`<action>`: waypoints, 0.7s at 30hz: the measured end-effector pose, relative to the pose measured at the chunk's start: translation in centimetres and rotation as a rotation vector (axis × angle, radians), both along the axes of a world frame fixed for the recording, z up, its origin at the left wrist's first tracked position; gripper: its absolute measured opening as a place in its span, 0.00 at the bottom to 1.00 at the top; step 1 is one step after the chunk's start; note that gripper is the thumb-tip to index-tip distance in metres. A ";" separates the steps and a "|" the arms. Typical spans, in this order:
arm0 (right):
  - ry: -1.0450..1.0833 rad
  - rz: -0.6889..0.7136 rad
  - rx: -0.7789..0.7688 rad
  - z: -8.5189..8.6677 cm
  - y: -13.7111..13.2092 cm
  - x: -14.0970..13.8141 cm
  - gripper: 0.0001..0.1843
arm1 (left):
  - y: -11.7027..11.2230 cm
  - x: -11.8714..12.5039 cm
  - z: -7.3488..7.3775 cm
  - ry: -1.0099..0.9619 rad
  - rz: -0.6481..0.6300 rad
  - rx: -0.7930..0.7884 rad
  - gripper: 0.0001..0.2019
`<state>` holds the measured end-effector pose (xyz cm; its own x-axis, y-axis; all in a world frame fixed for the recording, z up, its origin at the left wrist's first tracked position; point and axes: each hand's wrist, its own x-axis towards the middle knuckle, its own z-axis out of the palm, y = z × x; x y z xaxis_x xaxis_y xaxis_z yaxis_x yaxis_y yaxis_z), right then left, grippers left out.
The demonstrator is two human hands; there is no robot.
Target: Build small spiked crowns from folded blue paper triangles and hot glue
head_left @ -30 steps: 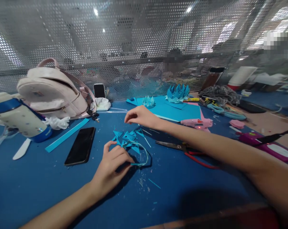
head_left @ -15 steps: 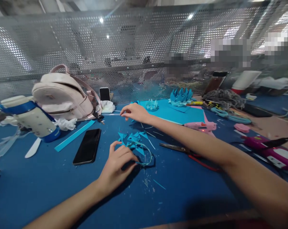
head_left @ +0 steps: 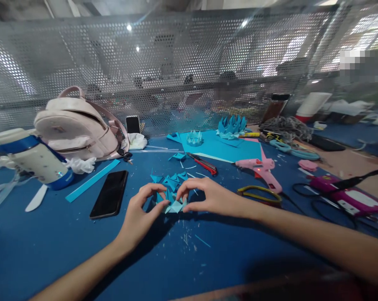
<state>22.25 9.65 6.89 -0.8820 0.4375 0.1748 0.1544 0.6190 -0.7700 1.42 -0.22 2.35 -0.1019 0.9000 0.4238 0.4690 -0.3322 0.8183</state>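
Observation:
A small folded blue paper piece with pointed tips (head_left: pixel 174 205) lies on the blue tabletop (head_left: pixel 66 251). My left hand (head_left: pixel 140 215) pinches its left side with thumb and forefinger. My right hand (head_left: pixel 208 198) pinches its right side the same way. Just behind the piece sit several loose blue paper triangles (head_left: pixel 172 180). Thin paper slivers (head_left: pixel 189 239) are scattered in front of my hands.
A black phone (head_left: pixel 110 194), a blue paper strip (head_left: pixel 91 180), a white bottle (head_left: pixel 32 159) and a pink backpack (head_left: pixel 76 127) are at the left. A red-handled cutter (head_left: pixel 204 164), pink glue gun (head_left: pixel 262 167), yellow-handled scissors (head_left: pixel 259 193) and a blue sheet (head_left: pixel 223 147) with paper crowns (head_left: pixel 233 125) lie right. A perforated metal screen (head_left: pixel 176 62) closes the back.
My right hand has drawn back from the far side of the table to the paper piece. Both hands now pinch it together. The view has shifted slightly.

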 end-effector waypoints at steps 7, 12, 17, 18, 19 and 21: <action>0.120 -0.059 0.004 -2.6 0.5 0.1 0.07 | 0.4 -0.8 0.3 -0.002 -0.088 0.006 0.13; 0.125 -0.048 0.243 -3.7 0.6 0.5 0.04 | 0.8 -0.7 -0.2 0.227 -0.031 0.023 0.08; 0.136 -0.027 0.419 -4.4 -0.4 0.5 0.07 | 0.2 0.0 0.0 0.432 -0.036 0.110 0.07; 0.141 -0.038 0.417 -4.5 -0.7 0.5 0.07 | 0.0 0.1 0.1 0.468 -0.037 0.131 0.07; 0.143 -0.049 0.412 -4.6 -0.9 0.4 0.07 | -0.2 0.3 0.2 0.499 -0.043 0.151 0.06; 0.149 -0.064 0.408 -4.9 -1.1 0.3 0.06 | -0.5 0.5 0.2 0.545 -0.062 0.173 0.06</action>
